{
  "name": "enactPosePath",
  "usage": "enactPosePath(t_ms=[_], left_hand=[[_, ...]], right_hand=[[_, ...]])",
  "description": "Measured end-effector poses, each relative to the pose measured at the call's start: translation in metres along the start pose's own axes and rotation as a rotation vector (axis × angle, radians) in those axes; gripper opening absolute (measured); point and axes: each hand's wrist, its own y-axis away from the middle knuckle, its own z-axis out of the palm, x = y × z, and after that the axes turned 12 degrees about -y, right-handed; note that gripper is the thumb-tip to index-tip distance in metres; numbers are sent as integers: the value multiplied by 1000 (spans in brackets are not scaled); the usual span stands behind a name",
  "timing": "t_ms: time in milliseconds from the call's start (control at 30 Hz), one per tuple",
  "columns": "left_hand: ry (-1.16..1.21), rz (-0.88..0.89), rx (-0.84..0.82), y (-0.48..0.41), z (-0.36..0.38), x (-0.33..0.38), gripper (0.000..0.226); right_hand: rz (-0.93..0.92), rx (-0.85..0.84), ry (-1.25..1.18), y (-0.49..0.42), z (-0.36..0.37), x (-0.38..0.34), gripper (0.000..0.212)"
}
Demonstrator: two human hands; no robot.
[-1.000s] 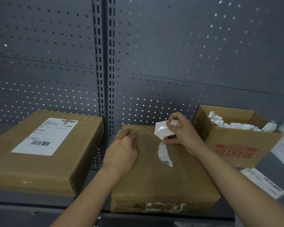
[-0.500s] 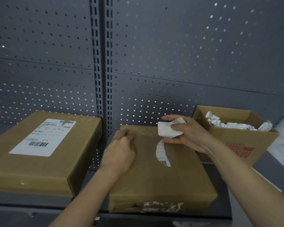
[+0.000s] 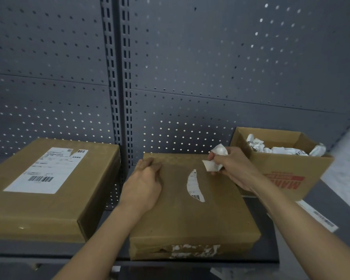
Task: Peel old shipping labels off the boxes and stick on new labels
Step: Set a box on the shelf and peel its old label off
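Observation:
A flat brown box [image 3: 190, 215] lies in the middle of the shelf. A curved white strip of old label [image 3: 193, 185] still sticks to its top. My left hand [image 3: 143, 184] rests closed on the box's far left part, pressing it down. My right hand [image 3: 230, 164] hovers over the box's far right corner, shut on a crumpled white piece of peeled label [image 3: 215, 161]. A second flat box [image 3: 49, 199] at the left carries a whole white shipping label [image 3: 47, 171] with barcodes.
An open carton [image 3: 287, 172] at the right holds several crumpled label scraps [image 3: 279, 149]. A sheet of labels [image 3: 317, 216] lies on the shelf beside it. Grey pegboard [image 3: 210, 77] backs the shelf. Torn white residue [image 3: 194, 250] marks the middle box's front edge.
My right hand has moved right, away from the strip on the box, with the torn-off label piece crumpling in its fingers. My left hand has stayed on the box.

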Motion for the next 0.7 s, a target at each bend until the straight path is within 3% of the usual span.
enactPosePath(t_ms=[200, 367, 467, 567, 700], left_hand=[[3, 7, 21, 1, 0, 1, 47], [-2, 7, -1, 0, 0, 1, 49], [-15, 10, -8, 0, -1, 1, 47], [-42, 16, -11, 0, -2, 2, 44], [-80, 24, -43, -2, -5, 4, 44]], right_hand=[[43, -98, 31, 5, -8, 4, 8], [-10, -166, 23, 8, -11, 6, 53], [-58, -149, 142, 6, -14, 7, 76], [-83, -145, 272, 9, -10, 7, 72], [-111, -152, 273, 16, -3, 3, 72]])
